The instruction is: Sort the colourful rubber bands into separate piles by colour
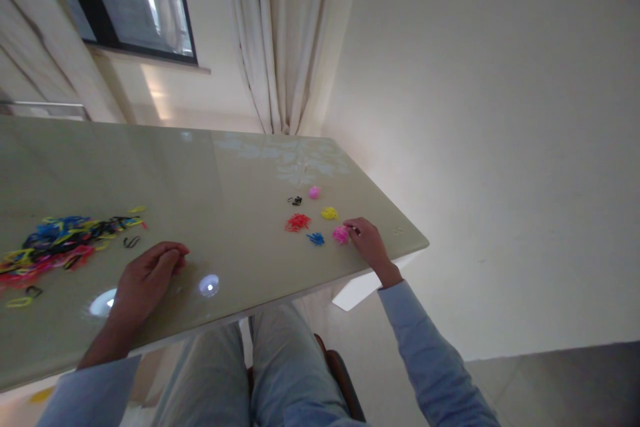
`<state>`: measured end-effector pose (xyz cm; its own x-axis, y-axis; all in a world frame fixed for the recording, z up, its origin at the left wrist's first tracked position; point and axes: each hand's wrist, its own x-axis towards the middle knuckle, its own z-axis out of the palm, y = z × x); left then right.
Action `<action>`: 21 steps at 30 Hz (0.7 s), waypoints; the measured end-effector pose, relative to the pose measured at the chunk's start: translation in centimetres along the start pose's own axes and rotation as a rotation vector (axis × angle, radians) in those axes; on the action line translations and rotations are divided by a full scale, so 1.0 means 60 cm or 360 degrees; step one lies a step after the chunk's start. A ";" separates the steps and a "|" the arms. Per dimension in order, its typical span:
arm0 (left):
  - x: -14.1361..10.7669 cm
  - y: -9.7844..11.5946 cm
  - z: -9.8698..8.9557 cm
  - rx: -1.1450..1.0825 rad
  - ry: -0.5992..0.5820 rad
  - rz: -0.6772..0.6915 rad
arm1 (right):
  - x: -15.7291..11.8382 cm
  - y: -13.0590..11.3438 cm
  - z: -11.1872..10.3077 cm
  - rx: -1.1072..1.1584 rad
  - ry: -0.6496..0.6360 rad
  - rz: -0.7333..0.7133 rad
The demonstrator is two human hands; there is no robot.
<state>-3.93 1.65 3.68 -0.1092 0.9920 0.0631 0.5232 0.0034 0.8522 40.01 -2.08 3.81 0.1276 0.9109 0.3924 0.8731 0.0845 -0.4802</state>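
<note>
My right hand point(366, 240) is at the right end of the table, fingers pinched together beside a small pile of pink rubber bands point(341, 235). Whatever lies between those fingertips is too small to make out. Close by are little piles of yellow bands point(329, 213), red bands point(298, 222), blue bands point(315, 239) and black bands point(297, 201), plus a round pink clump point(314, 192). On the left, my left hand point(150, 280) rests curled closed on the table, its contents hidden. A large mixed heap of coloured bands point(60, 240) spreads to its left.
The glossy pale table point(240, 213) has its front edge over my lap and its right corner near the wall point(500, 147). A few loose bands point(131, 241) lie between the heap and my left hand. Behind the table hang curtains point(280, 33) beside a window point(135, 0).
</note>
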 end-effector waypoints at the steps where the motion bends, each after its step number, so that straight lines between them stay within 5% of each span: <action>1: 0.001 -0.002 0.000 -0.0006 -0.0002 0.0001 | 0.000 0.000 0.000 -0.0008 -0.0005 -0.0006; 14: -0.002 -0.003 -0.001 -0.0032 -0.0019 0.0033 | 0.000 -0.005 -0.010 0.0025 0.0065 0.0001; 21: 0.003 -0.009 0.007 -0.0065 0.0036 0.0104 | -0.014 -0.078 -0.002 0.0268 0.0210 -0.0152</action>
<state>-3.86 1.86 2.99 -0.0950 0.9869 0.1304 0.4949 -0.0669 0.8664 35.86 -3.31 5.83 0.1183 0.8356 0.5365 0.7947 0.2443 -0.5557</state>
